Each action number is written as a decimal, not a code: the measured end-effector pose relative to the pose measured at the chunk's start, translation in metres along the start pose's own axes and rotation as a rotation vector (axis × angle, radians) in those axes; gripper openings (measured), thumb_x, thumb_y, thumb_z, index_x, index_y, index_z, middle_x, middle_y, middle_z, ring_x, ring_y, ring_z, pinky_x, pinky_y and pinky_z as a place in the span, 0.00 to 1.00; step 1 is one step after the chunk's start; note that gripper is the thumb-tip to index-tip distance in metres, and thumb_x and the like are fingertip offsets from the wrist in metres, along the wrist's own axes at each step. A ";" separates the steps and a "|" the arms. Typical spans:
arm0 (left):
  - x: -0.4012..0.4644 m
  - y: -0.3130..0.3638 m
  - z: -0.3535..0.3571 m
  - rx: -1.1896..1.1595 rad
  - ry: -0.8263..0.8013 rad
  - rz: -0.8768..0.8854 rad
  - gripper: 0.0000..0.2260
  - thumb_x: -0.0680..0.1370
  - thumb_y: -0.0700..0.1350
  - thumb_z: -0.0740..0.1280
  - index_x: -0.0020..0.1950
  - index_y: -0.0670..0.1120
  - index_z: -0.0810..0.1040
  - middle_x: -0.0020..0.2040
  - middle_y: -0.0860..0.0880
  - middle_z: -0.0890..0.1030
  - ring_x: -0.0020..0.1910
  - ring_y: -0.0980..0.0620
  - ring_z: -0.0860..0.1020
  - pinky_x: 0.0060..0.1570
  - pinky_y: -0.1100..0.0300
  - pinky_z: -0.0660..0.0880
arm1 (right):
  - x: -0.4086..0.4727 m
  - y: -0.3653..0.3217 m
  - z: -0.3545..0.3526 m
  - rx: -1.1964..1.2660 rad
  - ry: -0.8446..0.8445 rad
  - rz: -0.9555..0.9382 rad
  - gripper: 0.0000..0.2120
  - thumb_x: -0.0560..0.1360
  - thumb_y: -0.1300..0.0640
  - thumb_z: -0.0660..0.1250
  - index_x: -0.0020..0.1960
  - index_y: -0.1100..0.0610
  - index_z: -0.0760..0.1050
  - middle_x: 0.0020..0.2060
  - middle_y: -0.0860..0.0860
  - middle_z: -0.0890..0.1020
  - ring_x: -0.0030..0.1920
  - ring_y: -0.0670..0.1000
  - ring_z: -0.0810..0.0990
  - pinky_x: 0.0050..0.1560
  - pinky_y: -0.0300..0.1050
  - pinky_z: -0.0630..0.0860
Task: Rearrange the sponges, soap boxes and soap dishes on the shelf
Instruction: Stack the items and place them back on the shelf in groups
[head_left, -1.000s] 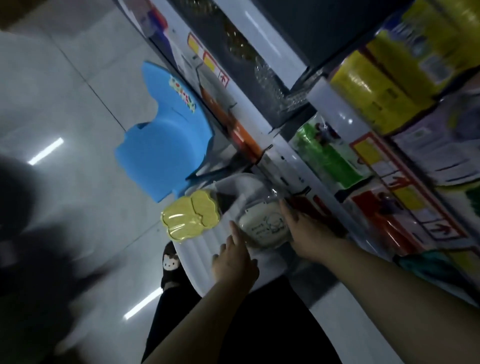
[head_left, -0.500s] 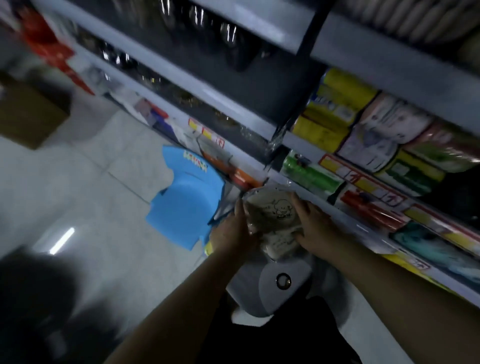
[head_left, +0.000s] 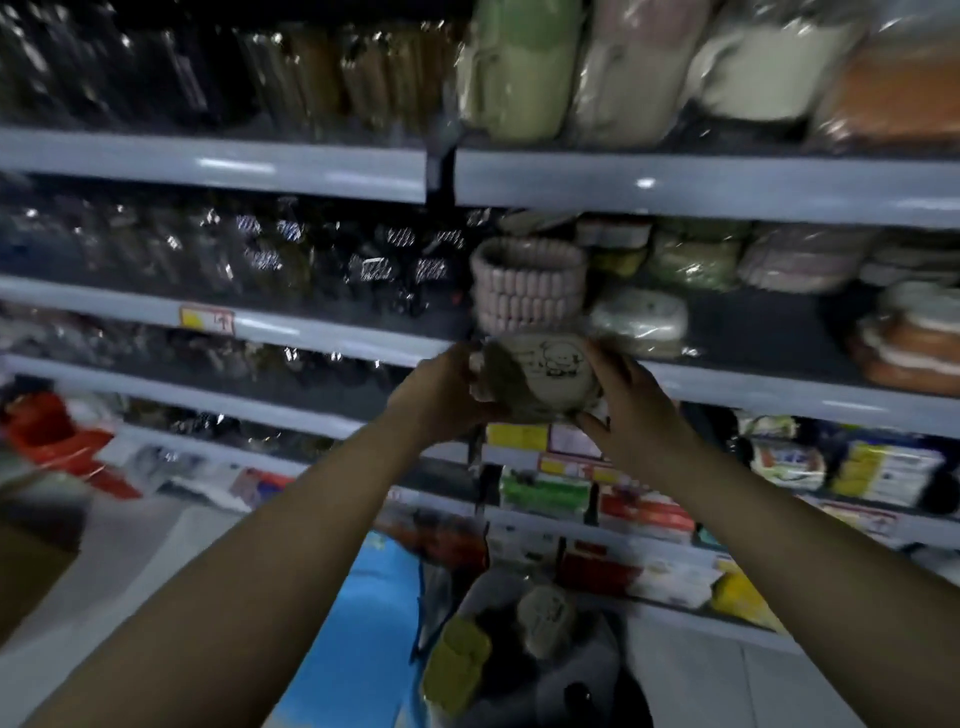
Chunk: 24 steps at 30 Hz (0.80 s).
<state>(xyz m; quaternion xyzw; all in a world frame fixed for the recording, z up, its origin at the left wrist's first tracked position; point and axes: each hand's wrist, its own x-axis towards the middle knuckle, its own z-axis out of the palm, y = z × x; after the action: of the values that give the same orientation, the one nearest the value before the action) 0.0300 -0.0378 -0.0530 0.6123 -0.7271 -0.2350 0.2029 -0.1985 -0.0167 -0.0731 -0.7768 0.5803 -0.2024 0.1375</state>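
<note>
A beige soap dish in clear wrap, printed with a cartoon figure, is held up at the front edge of the middle shelf. My left hand grips its left side and my right hand grips its right side. Just behind it on the shelf stands a stack of pink ribbed soap dishes, with a pale wrapped dish to their right. Lower down, a yellow paw-shaped dish and another beige dish lie on a grey tray.
Wrapped green, pink and orange dishes fill the right of the middle shelf and the shelf above. Dark shiny packs fill the left bays. Boxed goods line the lower shelves. A blue plastic stool stands on the floor below my arms.
Both hands have lifted the beige cartoon dish from the tray near the floor up to the middle shelf's edge. The view has swung up from the floor to the shelves.
</note>
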 end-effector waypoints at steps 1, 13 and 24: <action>0.009 0.012 -0.003 -0.020 0.009 0.051 0.36 0.62 0.52 0.81 0.67 0.48 0.71 0.55 0.45 0.83 0.54 0.45 0.81 0.53 0.52 0.78 | 0.000 0.003 -0.015 -0.020 0.028 0.017 0.39 0.76 0.50 0.66 0.77 0.52 0.45 0.73 0.59 0.61 0.70 0.61 0.63 0.67 0.56 0.68; 0.114 0.114 0.007 0.108 0.036 0.352 0.35 0.68 0.53 0.76 0.73 0.51 0.66 0.65 0.46 0.77 0.62 0.42 0.75 0.59 0.52 0.73 | 0.033 0.068 -0.097 0.017 0.197 0.216 0.38 0.74 0.54 0.69 0.77 0.54 0.52 0.66 0.61 0.71 0.62 0.59 0.74 0.57 0.40 0.69; 0.162 0.110 0.039 0.560 0.028 0.301 0.32 0.73 0.64 0.64 0.74 0.60 0.60 0.74 0.49 0.66 0.74 0.41 0.58 0.67 0.44 0.56 | 0.075 0.113 -0.083 -0.176 0.043 0.225 0.35 0.77 0.54 0.65 0.77 0.57 0.50 0.61 0.65 0.75 0.54 0.64 0.79 0.49 0.50 0.77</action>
<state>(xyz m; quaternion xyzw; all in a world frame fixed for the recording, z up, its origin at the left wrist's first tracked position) -0.1073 -0.1781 -0.0180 0.5331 -0.8431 0.0155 0.0692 -0.3146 -0.1197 -0.0390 -0.7112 0.6822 -0.1506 0.0782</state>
